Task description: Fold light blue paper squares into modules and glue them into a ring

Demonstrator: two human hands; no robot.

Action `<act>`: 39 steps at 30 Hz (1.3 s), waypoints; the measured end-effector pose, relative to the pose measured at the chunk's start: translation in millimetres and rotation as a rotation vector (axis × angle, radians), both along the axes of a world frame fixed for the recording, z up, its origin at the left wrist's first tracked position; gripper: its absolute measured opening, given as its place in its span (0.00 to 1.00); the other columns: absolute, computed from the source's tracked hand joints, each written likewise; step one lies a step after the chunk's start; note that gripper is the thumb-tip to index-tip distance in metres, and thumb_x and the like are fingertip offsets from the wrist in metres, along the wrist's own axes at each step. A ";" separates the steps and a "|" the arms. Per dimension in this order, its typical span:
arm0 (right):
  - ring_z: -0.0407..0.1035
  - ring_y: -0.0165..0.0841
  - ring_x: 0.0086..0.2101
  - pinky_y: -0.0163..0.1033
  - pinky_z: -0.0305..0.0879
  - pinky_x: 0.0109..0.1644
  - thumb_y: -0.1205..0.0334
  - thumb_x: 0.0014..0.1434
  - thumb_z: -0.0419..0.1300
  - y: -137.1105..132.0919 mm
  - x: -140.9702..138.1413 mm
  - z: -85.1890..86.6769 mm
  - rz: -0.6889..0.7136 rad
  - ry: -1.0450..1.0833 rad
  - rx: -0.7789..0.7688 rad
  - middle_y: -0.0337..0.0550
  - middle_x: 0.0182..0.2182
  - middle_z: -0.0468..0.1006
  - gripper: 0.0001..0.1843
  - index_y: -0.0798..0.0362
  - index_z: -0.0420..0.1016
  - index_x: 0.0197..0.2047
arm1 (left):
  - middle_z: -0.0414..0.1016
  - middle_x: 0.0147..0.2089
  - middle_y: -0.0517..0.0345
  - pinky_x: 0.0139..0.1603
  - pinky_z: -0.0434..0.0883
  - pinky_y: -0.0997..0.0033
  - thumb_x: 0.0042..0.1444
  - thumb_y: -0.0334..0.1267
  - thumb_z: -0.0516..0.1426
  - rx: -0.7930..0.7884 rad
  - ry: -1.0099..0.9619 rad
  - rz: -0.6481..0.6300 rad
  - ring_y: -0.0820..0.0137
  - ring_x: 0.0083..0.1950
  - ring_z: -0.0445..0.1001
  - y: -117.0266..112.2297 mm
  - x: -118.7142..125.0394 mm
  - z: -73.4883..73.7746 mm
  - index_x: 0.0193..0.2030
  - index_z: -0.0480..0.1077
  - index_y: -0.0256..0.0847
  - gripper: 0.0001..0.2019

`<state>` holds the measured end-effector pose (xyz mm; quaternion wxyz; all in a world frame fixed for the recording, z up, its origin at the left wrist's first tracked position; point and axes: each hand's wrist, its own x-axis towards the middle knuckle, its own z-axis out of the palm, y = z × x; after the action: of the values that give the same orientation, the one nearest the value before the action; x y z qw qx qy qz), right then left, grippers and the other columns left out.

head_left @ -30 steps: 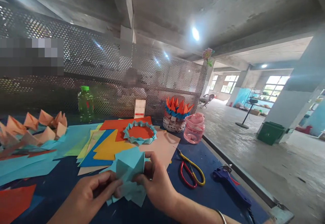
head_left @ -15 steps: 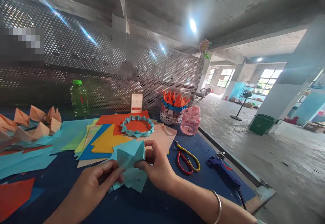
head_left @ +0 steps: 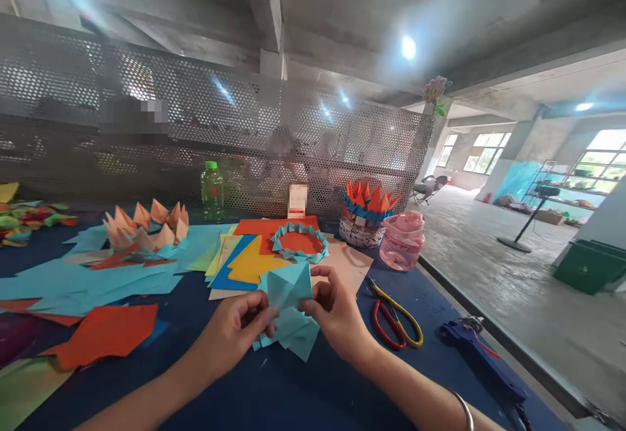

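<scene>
Between my two hands is a folded light-blue sheet of paper point(head_left: 289, 285), its creased faces turned toward me. My left hand point(head_left: 239, 326) pinches its lower left edge with thumb and fingers. At the right edge, my right hand point(head_left: 337, 310) grips it the same way, fingertips partly hidden behind the paper. Just below, on the table, lie several more light-blue paper pieces point(head_left: 300, 336). Behind the held sheet, a zigzag ring of light-blue folded paper point(head_left: 323, 248) rests on orange paper point(head_left: 252, 226).
Right of my hands lie scissors point(head_left: 391, 326) with red and yellow handles and a blue glue gun point(head_left: 482, 356). Farther back stand a pink jug point(head_left: 403, 242), an orange-and-blue paper crown point(head_left: 370, 206) and a green-capped bottle point(head_left: 212, 193). A peach paper crown point(head_left: 147, 222) sits left.
The view has turned left, so things appear farther right and more of the left side of the table shows. Both hands keep hold of the folded paper, its pose nearly the same.
</scene>
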<state>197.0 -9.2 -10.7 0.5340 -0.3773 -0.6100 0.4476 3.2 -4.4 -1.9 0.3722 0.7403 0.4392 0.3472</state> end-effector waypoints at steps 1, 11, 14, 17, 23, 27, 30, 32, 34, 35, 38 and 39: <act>0.61 0.25 0.25 0.32 0.55 0.30 0.68 0.51 0.61 -0.1 0.2 -0.4 0.004 -0.002 -0.002 0.28 0.22 0.64 0.22 0.48 0.59 0.47 | 0.75 0.26 0.57 0.33 0.68 0.75 0.57 0.49 0.52 -0.014 -0.009 0.007 0.70 0.30 0.73 0.2 0.3 0.0 0.25 0.68 0.39 0.17; 0.68 0.28 0.28 0.32 0.62 0.31 0.64 0.49 0.66 -2.2 -7.3 -1.5 0.139 0.124 -0.093 0.34 0.28 0.73 0.25 0.50 0.59 0.48 | 0.75 0.24 0.58 0.29 0.66 0.75 0.55 0.51 0.54 -0.108 -0.043 -0.005 0.72 0.26 0.70 -1.1 4.6 -1.9 0.24 0.68 0.38 0.18; 0.71 0.31 0.30 0.34 0.65 0.33 0.63 0.47 0.67 -4.5 -10.9 -2.5 0.144 0.147 -0.124 0.36 0.30 0.76 0.27 0.51 0.59 0.48 | 0.75 0.24 0.58 0.30 0.66 0.75 0.54 0.51 0.54 -0.171 -0.081 -0.053 0.72 0.27 0.70 -2.1 5.6 -3.1 0.24 0.68 0.38 0.18; 0.72 0.31 0.30 0.35 0.66 0.33 0.64 0.46 0.68 -5.5 -12.0 -2.0 0.124 0.145 -0.148 0.37 0.30 0.77 0.27 0.52 0.60 0.47 | 0.75 0.25 0.58 0.30 0.67 0.75 0.53 0.51 0.55 -0.261 -0.135 -0.068 0.72 0.27 0.71 -3.0 6.4 -2.8 0.24 0.68 0.38 0.17; 0.72 0.31 0.30 0.35 0.67 0.33 0.64 0.46 0.68 -6.9 -12.5 0.0 0.123 0.148 -0.150 0.37 0.30 0.77 0.27 0.52 0.60 0.47 | 0.75 0.26 0.58 0.30 0.67 0.75 0.54 0.50 0.55 -0.315 -0.182 -0.095 0.73 0.28 0.70 -5.6 7.2 -0.4 0.28 0.70 0.37 0.17; 0.72 0.31 0.29 0.35 0.67 0.32 0.65 0.46 0.67 -8.0 -12.7 -0.7 0.106 0.125 -0.153 0.36 0.29 0.76 0.26 0.52 0.61 0.46 | 0.75 0.25 0.58 0.31 0.67 0.75 0.53 0.50 0.55 -0.303 -0.174 -0.091 0.73 0.28 0.71 -5.6 7.5 -0.1 0.25 0.70 0.37 0.17; 0.72 0.31 0.29 0.35 0.67 0.32 0.64 0.46 0.67 -8.3 -12.4 -1.6 0.102 0.113 -0.154 0.36 0.29 0.76 0.26 0.52 0.61 0.46 | 0.75 0.25 0.58 0.30 0.67 0.75 0.53 0.51 0.55 -0.302 -0.152 -0.077 0.72 0.28 0.72 -5.3 7.3 -0.6 0.26 0.69 0.37 0.17; 0.71 0.31 0.29 0.35 0.67 0.32 0.64 0.46 0.67 -8.3 -12.3 -2.4 0.100 0.107 -0.152 0.36 0.29 0.76 0.26 0.52 0.60 0.47 | 0.76 0.26 0.57 0.30 0.68 0.75 0.53 0.51 0.55 -0.301 -0.131 -0.078 0.71 0.28 0.72 -5.1 6.9 -1.2 0.27 0.70 0.37 0.17; 0.71 0.30 0.29 0.35 0.67 0.33 0.65 0.46 0.67 -8.5 -12.4 -2.7 0.095 0.106 -0.142 0.36 0.30 0.75 0.26 0.52 0.60 0.47 | 0.76 0.27 0.57 0.30 0.68 0.75 0.54 0.50 0.54 -0.291 -0.116 -0.088 0.71 0.28 0.72 -5.3 6.6 -1.4 0.28 0.70 0.37 0.17; 0.71 0.30 0.29 0.34 0.67 0.33 0.65 0.47 0.67 -8.8 -12.6 -2.6 0.093 0.107 -0.136 0.35 0.30 0.75 0.26 0.52 0.60 0.47 | 0.76 0.27 0.57 0.30 0.68 0.75 0.54 0.50 0.54 -0.282 -0.112 -0.092 0.71 0.29 0.72 -5.5 6.6 -1.3 0.28 0.70 0.37 0.17; 0.71 0.29 0.30 0.33 0.66 0.33 0.65 0.47 0.66 -9.9 -13.8 -0.5 0.098 0.107 -0.120 0.35 0.30 0.75 0.25 0.51 0.61 0.46 | 0.76 0.27 0.57 0.31 0.69 0.74 0.54 0.50 0.54 -0.247 -0.096 -0.088 0.71 0.29 0.72 -6.8 7.2 0.4 0.27 0.70 0.37 0.17; 0.71 0.29 0.30 0.34 0.66 0.33 0.65 0.47 0.66 -10.0 -14.1 0.5 0.103 0.108 -0.119 0.35 0.30 0.75 0.24 0.51 0.61 0.46 | 0.76 0.27 0.57 0.31 0.68 0.74 0.53 0.50 0.54 -0.240 -0.090 -0.081 0.71 0.29 0.72 -7.2 7.6 1.2 0.27 0.70 0.37 0.16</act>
<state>182.8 -19.3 -10.2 0.5189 -0.3520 -0.5713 0.5295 10.7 -11.6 -0.6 0.4912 0.6913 0.4303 0.3094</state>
